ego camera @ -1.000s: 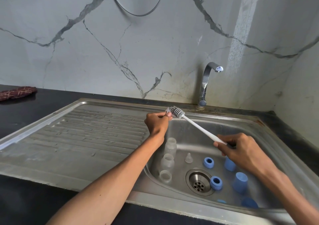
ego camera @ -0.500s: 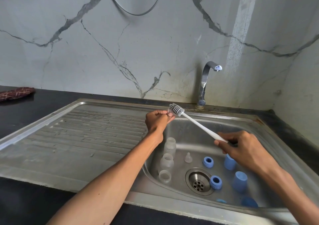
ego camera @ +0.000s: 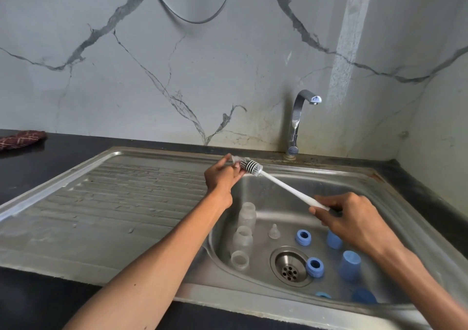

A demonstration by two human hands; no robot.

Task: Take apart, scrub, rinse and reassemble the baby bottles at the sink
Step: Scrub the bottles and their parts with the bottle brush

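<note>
Right hand, right of centre, fingers curled round the white handle of the bottle brush. Left hand at centre pinches a small clear part, too small to identify, against the bristle head. Below in the sink basin: three clear bottles at the left wall, a clear teat, blue collars and caps around the drain. Faucet behind; red cloth at the left edge.

Two bare forearms and hands, sleeveless.

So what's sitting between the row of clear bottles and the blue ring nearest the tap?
A small clear teat stands alone on the sink floor between the bottles and that ring, head view.
</note>
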